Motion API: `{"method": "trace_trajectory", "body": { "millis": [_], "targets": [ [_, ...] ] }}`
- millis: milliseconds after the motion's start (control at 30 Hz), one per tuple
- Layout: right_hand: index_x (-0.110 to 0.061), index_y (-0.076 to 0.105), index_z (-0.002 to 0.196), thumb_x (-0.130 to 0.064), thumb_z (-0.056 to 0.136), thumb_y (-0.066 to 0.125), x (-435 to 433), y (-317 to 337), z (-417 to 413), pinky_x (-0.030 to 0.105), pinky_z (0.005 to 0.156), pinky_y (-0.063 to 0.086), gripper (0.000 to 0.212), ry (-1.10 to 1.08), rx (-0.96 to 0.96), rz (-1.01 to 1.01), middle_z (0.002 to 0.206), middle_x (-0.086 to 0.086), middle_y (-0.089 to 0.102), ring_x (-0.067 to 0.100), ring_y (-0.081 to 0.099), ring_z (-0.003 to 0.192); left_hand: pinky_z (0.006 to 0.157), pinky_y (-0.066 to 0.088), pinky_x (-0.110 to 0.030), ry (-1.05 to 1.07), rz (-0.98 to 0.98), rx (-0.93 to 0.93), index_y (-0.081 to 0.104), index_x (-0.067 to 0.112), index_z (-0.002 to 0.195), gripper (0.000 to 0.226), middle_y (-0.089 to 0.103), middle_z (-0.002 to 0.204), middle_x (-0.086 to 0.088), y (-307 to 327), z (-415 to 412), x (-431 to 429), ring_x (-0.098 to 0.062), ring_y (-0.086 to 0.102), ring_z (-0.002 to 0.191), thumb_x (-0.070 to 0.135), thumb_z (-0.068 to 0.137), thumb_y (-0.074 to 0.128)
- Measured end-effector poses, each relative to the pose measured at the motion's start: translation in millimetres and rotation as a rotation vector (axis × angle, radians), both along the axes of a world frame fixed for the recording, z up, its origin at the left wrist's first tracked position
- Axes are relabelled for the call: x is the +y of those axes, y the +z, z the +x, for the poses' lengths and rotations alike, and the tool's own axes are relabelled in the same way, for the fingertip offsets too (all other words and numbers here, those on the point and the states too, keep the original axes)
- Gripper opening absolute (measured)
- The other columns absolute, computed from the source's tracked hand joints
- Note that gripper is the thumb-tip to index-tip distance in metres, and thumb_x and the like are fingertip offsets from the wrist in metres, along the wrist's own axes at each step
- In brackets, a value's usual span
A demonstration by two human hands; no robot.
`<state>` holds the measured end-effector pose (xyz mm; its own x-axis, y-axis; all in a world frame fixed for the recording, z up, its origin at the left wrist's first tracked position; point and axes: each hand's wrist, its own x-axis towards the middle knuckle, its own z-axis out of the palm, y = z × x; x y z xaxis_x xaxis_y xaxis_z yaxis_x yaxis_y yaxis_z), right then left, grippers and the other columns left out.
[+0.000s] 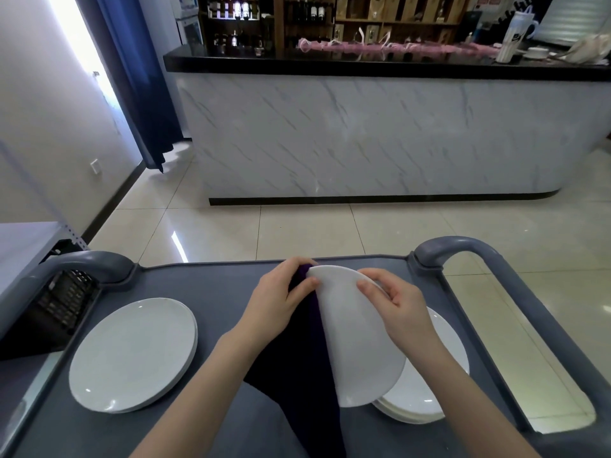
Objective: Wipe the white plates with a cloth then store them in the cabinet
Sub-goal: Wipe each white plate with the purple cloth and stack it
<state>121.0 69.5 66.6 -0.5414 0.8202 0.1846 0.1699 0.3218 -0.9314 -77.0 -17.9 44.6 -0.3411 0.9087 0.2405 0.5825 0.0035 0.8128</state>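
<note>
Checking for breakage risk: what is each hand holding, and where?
The right hand holds the tilted white plate by its upper rim; the left hand grips the dark purple cloth at its top, against the plate's edge.

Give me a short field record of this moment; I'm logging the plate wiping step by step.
surface: grey cart
left hand: grips dark purple cloth at the held plate's far edge
right hand: holds the held plate by its rim, tilted
left stack: white plates, flat on cart
right stack: white plates, partly under the held plate
stage: wiping
</note>
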Motion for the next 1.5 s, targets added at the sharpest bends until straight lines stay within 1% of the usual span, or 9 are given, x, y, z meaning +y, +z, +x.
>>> {"method": "trace_trajectory", "body": {
  "millis": [267,433,567,700,867,1000,1133,1300,1500],
  "targets": [
    [-0.033,0.075,0.097,-0.033,0.095,0.063,-3.3,-0.9,-11.6,0.023,0.081,0.049,0.012,0.149,-0.073,0.000,0.095,-0.013,0.074,0.007,0.067,0.093,0.076,0.051,-0.031,-0.109,0.025,0.086,0.061,0.035,0.096,0.019,0.065,0.089,0.019,8.9,10.5,7.5,-0.006,0.061,0.086,0.049,0.084,0.066],
    [-0.030,0.075,0.091,-0.022,0.095,0.065,4.5,-3.0,-1.8,0.019,0.077,0.051,0.013,0.066,-0.036,-0.056,0.091,-0.013,0.075,0.004,0.069,0.089,0.084,0.050,-0.019,-0.109,-0.069,-0.116,0.059,0.045,0.110,0.030,0.066,0.105,0.025,7.1,4.8,-2.0,0.002,0.062,0.099,0.059,0.084,0.054],
    [-0.032,0.076,0.088,-0.018,0.094,0.066,4.2,-2.4,3.8,0.014,0.069,0.050,0.018,-0.005,0.037,-0.139,0.089,-0.009,0.076,0.003,0.069,0.082,0.080,0.047,-0.010,-0.193,-0.125,-0.267,0.059,0.050,0.109,0.020,0.067,0.106,0.022,8.3,-4.1,-4.5,0.002,0.063,0.098,0.038,0.093,0.061],
    [-0.037,0.075,0.090,-0.024,0.094,0.065,3.5,-3.9,8.9,0.017,0.066,0.052,0.017,-0.174,0.148,-0.206,0.087,-0.008,0.076,0.005,0.069,0.078,0.070,0.049,-0.013,0.004,-0.008,-0.376,0.066,0.041,0.098,0.018,0.072,0.092,0.012,2.5,-4.6,-4.3,-0.004,0.067,0.081,0.029,0.086,0.072],
    [-0.040,0.075,0.089,-0.025,0.095,0.064,-3.5,-11.3,8.3,0.018,0.064,0.050,0.019,-0.228,0.173,-0.211,0.083,-0.007,0.075,0.004,0.067,0.074,0.067,0.046,-0.007,0.229,0.053,-0.340,0.066,0.039,0.096,0.018,0.070,0.086,0.021,-3.5,10.3,-1.6,0.003,0.065,0.081,0.033,0.082,0.075],
    [-0.040,0.075,0.091,-0.025,0.095,0.063,3.0,-5.4,12.8,0.021,0.068,0.052,0.019,-0.201,0.156,-0.207,0.086,-0.008,0.075,0.006,0.067,0.077,0.078,0.049,-0.015,0.027,-0.069,-0.393,0.064,0.045,0.109,0.024,0.070,0.104,0.021,4.5,1.2,-9.7,0.002,0.065,0.095,0.050,0.086,0.059],
    [-0.040,0.076,0.091,-0.025,0.094,0.064,9.5,2.5,16.7,0.025,0.071,0.053,0.019,-0.148,0.170,-0.226,0.090,-0.008,0.076,0.006,0.070,0.081,0.086,0.054,-0.020,-0.145,-0.078,-0.614,0.063,0.046,0.118,0.035,0.070,0.118,0.010,7.4,-7.8,-20.2,-0.009,0.067,0.107,0.023,0.092,0.064],
    [-0.043,0.075,0.096,-0.026,0.096,0.061,7.4,9.3,10.1,0.016,0.065,0.052,0.022,-0.042,0.117,-0.176,0.093,-0.012,0.076,0.001,0.069,0.085,0.078,0.053,-0.018,-0.015,0.026,-0.461,0.066,0.042,0.104,0.031,0.074,0.103,0.007,8.5,-4.8,-13.5,-0.009,0.069,0.090,0.014,0.091,0.068],
    [-0.042,0.074,0.095,-0.021,0.098,0.060,5.1,18.9,-6.6,0.009,0.077,0.045,0.025,0.142,-0.054,0.004,0.097,-0.022,0.074,-0.005,0.066,0.094,0.079,0.049,-0.014,-0.049,0.006,-0.212,0.065,0.043,0.099,0.027,0.070,0.096,0.017,16.2,-5.9,-3.5,-0.003,0.065,0.090,0.022,0.085,0.073]
  ]
}}
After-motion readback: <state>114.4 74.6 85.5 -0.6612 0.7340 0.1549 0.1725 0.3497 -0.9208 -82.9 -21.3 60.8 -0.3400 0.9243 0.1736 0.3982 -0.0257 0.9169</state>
